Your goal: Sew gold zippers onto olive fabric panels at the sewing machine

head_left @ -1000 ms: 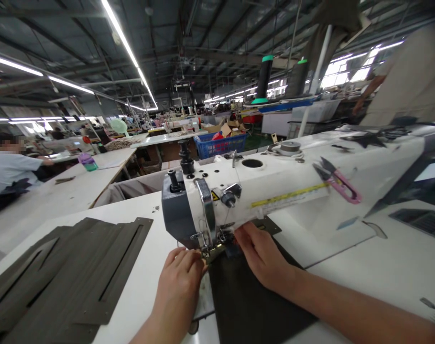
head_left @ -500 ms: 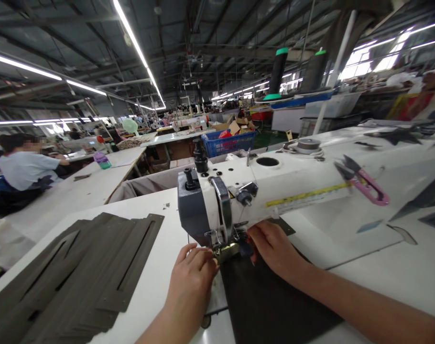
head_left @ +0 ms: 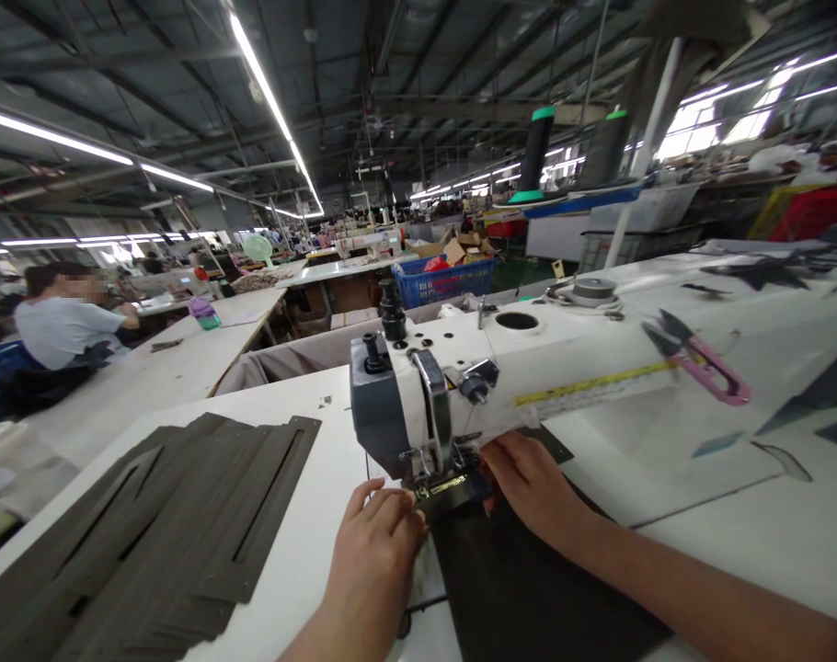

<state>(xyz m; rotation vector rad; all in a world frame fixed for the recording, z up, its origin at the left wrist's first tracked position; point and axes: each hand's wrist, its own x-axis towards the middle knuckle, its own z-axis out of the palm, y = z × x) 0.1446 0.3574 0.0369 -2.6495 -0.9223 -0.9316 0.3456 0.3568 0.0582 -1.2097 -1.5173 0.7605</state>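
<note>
The left hand (head_left: 375, 552) was curled, its fingers bent forward and inward. The right hand (head_left: 525, 485) angled down toward it, fingers together, its bare forearm (head_left: 694, 588) reaching in from the lower right.

My L hand (head_left: 373, 552) & R hand (head_left: 529, 487): both bare, slim, w/ narrow tapered fingers (head_left: 384, 501). R forearm (head_left: 701, 588) long, thin, bare right out to frame edge. L forearm (head_left: 315, 639) looks same, but only short stretch in view. Nails too small to make out.
</note>
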